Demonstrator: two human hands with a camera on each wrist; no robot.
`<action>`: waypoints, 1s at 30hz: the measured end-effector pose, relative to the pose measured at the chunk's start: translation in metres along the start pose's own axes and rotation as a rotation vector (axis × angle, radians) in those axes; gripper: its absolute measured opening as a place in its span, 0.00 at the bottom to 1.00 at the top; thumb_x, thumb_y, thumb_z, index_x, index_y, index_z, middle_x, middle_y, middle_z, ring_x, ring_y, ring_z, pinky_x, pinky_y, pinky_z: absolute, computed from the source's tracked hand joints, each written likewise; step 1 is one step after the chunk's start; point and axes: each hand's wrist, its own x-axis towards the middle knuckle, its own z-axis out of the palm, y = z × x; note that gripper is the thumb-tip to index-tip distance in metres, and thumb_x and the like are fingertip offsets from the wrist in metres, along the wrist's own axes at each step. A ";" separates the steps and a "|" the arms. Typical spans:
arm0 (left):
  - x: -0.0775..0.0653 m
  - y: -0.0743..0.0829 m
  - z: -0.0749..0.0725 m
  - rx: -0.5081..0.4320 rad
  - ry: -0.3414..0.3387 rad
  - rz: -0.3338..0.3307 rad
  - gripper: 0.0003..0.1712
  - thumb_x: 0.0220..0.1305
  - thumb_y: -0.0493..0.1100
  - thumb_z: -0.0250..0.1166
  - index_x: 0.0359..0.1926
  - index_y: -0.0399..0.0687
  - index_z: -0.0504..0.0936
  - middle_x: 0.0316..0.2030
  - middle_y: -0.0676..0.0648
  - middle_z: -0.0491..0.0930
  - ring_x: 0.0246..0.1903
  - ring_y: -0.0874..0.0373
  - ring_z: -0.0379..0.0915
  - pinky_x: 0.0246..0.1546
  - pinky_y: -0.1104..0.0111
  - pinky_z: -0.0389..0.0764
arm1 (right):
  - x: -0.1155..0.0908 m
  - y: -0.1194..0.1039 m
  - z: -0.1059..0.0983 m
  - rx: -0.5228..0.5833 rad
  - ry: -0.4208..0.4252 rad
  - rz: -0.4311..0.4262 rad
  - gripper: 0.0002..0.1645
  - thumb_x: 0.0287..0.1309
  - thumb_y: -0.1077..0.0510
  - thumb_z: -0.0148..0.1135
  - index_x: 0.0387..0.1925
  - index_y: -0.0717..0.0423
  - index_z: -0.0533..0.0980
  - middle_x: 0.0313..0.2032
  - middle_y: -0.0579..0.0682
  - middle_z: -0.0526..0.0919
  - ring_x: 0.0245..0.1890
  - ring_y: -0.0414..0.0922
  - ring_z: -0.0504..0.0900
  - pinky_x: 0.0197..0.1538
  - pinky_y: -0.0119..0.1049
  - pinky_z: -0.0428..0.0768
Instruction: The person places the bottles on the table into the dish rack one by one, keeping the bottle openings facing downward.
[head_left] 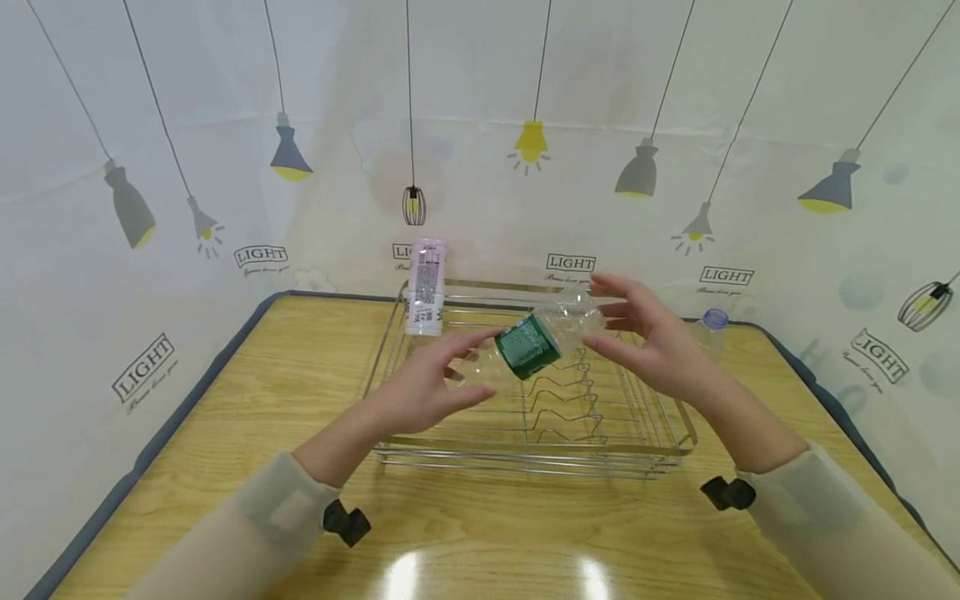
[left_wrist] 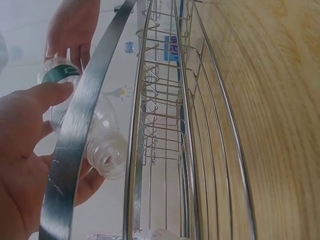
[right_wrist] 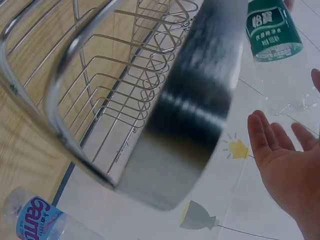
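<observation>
A clear plastic bottle with a green label is held tilted above the wire rack. Its open neck points toward the lower left, and no cap sits on it. My left hand grips the neck half, thumb on one side and fingers round the other. Near the base end, my right hand has its fingers spread. In the right wrist view, a gap shows between the bottle's base and those fingers.
Beneath both hands, a metal dish rack stands on the wooden table. A pink-and-white bottle stands at its back left. To the right is a blue-capped clear bottle; a printed cloth surrounds the table.
</observation>
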 end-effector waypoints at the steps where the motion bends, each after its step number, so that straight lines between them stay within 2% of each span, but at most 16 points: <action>1: 0.001 -0.001 0.000 -0.027 0.001 -0.010 0.44 0.76 0.47 0.72 0.86 0.60 0.63 0.75 0.43 0.74 0.70 0.43 0.75 0.66 0.47 0.84 | 0.000 0.000 0.000 0.017 0.004 0.017 0.45 0.75 0.62 0.69 0.85 0.50 0.60 0.78 0.60 0.70 0.70 0.60 0.79 0.66 0.18 0.76; 6: 0.003 -0.001 0.000 -0.168 0.020 -0.076 0.45 0.79 0.48 0.69 0.87 0.60 0.58 0.75 0.38 0.73 0.71 0.38 0.75 0.67 0.46 0.84 | 0.000 0.001 0.002 0.065 -0.012 0.084 0.43 0.80 0.58 0.64 0.86 0.49 0.56 0.79 0.59 0.69 0.71 0.60 0.79 0.62 0.18 0.79; 9: 0.003 -0.001 0.000 -0.225 0.032 -0.088 0.45 0.80 0.48 0.67 0.88 0.61 0.55 0.75 0.38 0.72 0.71 0.36 0.76 0.67 0.45 0.84 | 0.001 0.001 0.006 0.062 -0.043 0.102 0.41 0.82 0.56 0.62 0.86 0.49 0.55 0.79 0.59 0.69 0.72 0.61 0.79 0.62 0.21 0.80; 11: 0.003 -0.002 0.000 -0.259 0.031 -0.084 0.45 0.81 0.47 0.66 0.88 0.62 0.54 0.75 0.37 0.72 0.71 0.36 0.76 0.67 0.45 0.85 | 0.002 0.000 0.010 0.045 -0.065 0.098 0.41 0.82 0.55 0.62 0.86 0.49 0.55 0.78 0.59 0.70 0.71 0.60 0.80 0.65 0.28 0.81; 16: 0.003 -0.003 0.002 -0.308 0.017 -0.068 0.45 0.82 0.47 0.65 0.88 0.64 0.51 0.74 0.37 0.70 0.70 0.37 0.77 0.66 0.47 0.86 | 0.006 -0.005 0.022 0.051 -0.107 0.077 0.44 0.82 0.54 0.62 0.88 0.46 0.53 0.77 0.58 0.72 0.70 0.60 0.81 0.70 0.53 0.84; 18: 0.004 -0.003 0.004 -0.318 0.011 -0.069 0.45 0.81 0.47 0.66 0.88 0.67 0.51 0.74 0.37 0.70 0.69 0.38 0.78 0.65 0.48 0.87 | 0.008 -0.007 0.026 0.077 -0.115 0.069 0.45 0.82 0.55 0.62 0.88 0.47 0.51 0.77 0.60 0.71 0.71 0.61 0.81 0.70 0.58 0.84; 26: 0.005 0.000 0.009 -0.290 -0.012 -0.086 0.52 0.78 0.49 0.70 0.87 0.80 0.48 0.71 0.40 0.72 0.62 0.46 0.84 0.61 0.52 0.88 | 0.011 -0.011 0.040 0.153 -0.109 0.061 0.52 0.79 0.59 0.64 0.89 0.53 0.43 0.77 0.64 0.70 0.69 0.62 0.83 0.69 0.56 0.85; 30: 0.005 0.001 0.012 -0.300 -0.023 -0.081 0.53 0.77 0.50 0.71 0.87 0.80 0.46 0.72 0.39 0.72 0.61 0.47 0.84 0.61 0.52 0.88 | 0.013 -0.014 0.046 0.195 -0.108 0.078 0.57 0.77 0.60 0.67 0.89 0.52 0.40 0.77 0.63 0.70 0.67 0.60 0.84 0.68 0.49 0.86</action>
